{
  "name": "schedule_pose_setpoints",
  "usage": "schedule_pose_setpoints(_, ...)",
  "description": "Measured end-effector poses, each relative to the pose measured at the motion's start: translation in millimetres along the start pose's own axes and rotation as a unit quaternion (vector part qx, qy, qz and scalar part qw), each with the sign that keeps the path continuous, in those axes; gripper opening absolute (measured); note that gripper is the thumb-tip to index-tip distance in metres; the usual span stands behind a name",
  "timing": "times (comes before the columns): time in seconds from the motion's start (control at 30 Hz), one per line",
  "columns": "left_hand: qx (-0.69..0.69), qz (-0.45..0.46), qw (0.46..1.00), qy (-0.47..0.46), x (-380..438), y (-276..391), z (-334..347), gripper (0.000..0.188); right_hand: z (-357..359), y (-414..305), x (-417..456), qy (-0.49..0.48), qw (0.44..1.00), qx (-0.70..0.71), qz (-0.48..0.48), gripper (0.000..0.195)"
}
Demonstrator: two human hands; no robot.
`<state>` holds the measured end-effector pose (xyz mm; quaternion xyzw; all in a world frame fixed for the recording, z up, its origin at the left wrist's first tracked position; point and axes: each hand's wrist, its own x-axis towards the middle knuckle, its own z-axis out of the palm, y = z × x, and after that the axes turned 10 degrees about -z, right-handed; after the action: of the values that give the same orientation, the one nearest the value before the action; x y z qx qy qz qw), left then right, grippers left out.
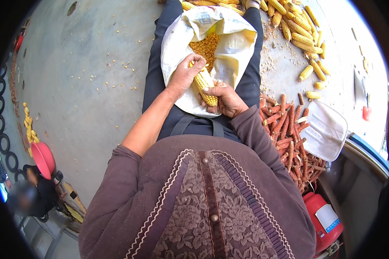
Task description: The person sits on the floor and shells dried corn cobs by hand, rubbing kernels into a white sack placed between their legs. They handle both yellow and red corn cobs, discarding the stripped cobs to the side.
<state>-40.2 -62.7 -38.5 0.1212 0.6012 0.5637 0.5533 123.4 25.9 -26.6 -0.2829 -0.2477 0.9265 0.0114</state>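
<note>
A yellow ear of corn (205, 86) lies slanted between my two hands over the mouth of a white woven sack (235, 58). My left hand (188, 71) is closed around its far end, thumb bent against the kernels. My right hand (227, 98) grips the near part, thumb laid along the kernel rows. A reddish stripped cob (221, 104) shows beside the ear in my right hand, mostly hidden by the fingers. Loose corn kernels (206, 48) fill the inside of the sack, which sits between my legs with its rim folded out.
Whole corn ears (300, 29) are heaped at the far right. Nearer on the right are red bare cobs (287, 129), a white plastic scoop-like pan (325, 129) and a red container (322, 220). A pink basin (42, 159) and another person (35, 191) are at left.
</note>
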Motion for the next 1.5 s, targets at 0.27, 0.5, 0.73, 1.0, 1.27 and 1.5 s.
schedule_pose_setpoints(0.27, 0.096, 0.056, 0.994, 0.006, -2.4, -1.5, 1.8, 0.024, 10.4, 9.7, -6.8, 0.032, 0.997, -0.042, -0.050, 0.030)
schedule_pose_setpoints(0.5, 0.110, 0.073, 0.991, -0.006, -12.1, 8.8, 2.5, 0.026, 15.5, 0.9, -14.6, 0.021, 1.000, 0.019, -0.009, 0.026)
schedule_pose_setpoints(0.73, 0.142, 0.085, 0.986, 0.008, -10.3, 7.5, 2.2, 0.022, 16.8, 7.5, -12.5, 0.045, 0.996, -0.072, -0.030, 0.031)
schedule_pose_setpoints(1.0, 0.088, 0.097, 0.991, 0.005, -2.1, 4.6, -0.5, 0.028, 19.7, 9.0, -11.8, 0.066, 0.989, -0.115, -0.062, 0.035)
schedule_pose_setpoints(1.27, 0.110, 0.084, 0.990, 0.005, 3.1, 0.7, 9.4, 0.043, 24.9, 19.8, -3.1, 0.178, 0.906, -0.347, -0.163, 0.040)
schedule_pose_setpoints(1.5, 0.124, 0.024, 0.991, -0.046, -3.2, 9.9, 0.5, 0.037, 22.4, 8.7, -6.2, 0.152, 0.949, -0.263, -0.084, 0.034)
